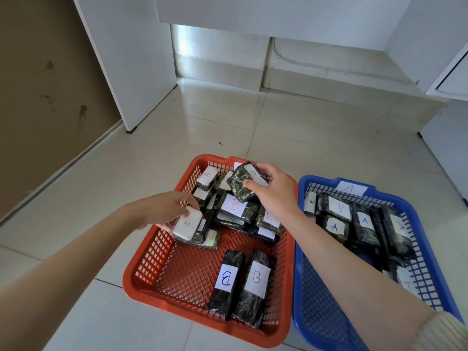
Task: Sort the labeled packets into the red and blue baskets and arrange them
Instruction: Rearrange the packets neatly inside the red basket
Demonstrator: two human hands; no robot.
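Two baskets on the pale tiled floor (pixel 228 117), both my hands in the red one.
The red plastic mesh basket (pixel 131 269) holds a heap of dark film-wrapped B packets (pixel 235 209) at its far end and two B packets (pixel 255 282) side by side near me; the blue plastic mesh basket (pixel 316 179) just beside it holds A packets (pixel 364 221). My right hand (pixel 276 188) grasps a dark packet (pixel 240 184) above the heap; my left hand (pixel 164 209) grips a white-labelled packet (pixel 188 225) at its left edge.

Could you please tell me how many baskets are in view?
2: the red basket on the left, holding B packets, and the blue basket right beside it, holding A packets. None appears hidden.
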